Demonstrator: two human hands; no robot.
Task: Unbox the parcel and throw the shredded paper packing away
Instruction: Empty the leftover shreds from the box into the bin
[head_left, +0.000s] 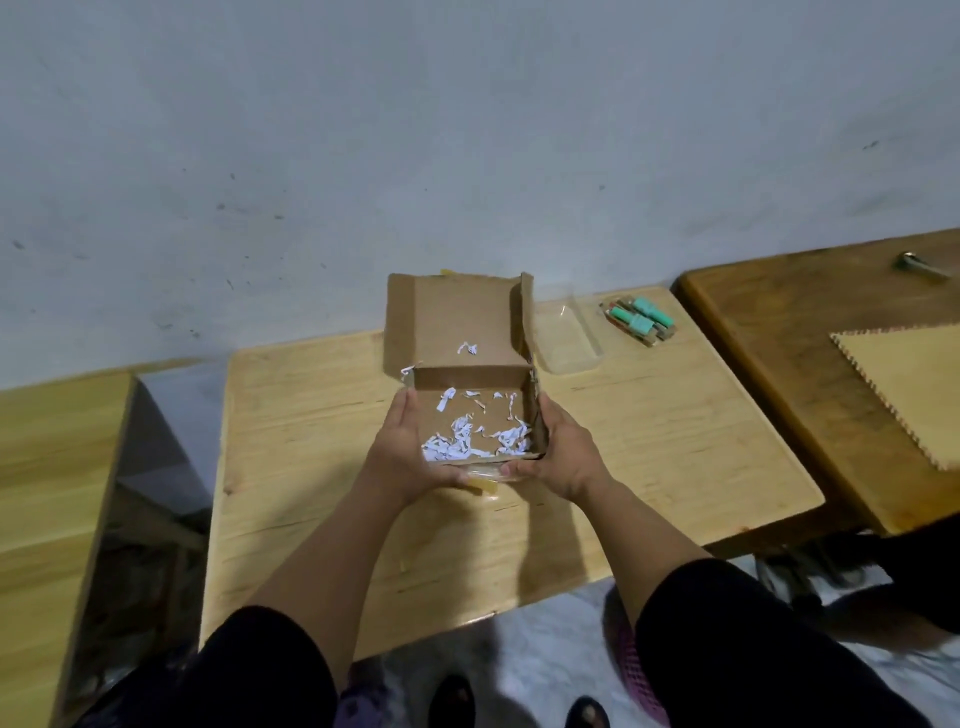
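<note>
Head view shows the left hand (402, 457) and right hand (563, 457) gripping opposite sides of the open cardboard box (539, 415), fingers curled under its near edge, with shredded paper (467, 441) lying inside between them, above the wooden table (311, 441).

Dim, flat indoor light with a cool grey cast. Soft shadows from the arms fall on the wooden table (649, 441) toward the viewer. The wide-angle lens bows the table edges outward. Detail is soft and slightly smeared, darkest along the bottom corners. No glare.
</note>
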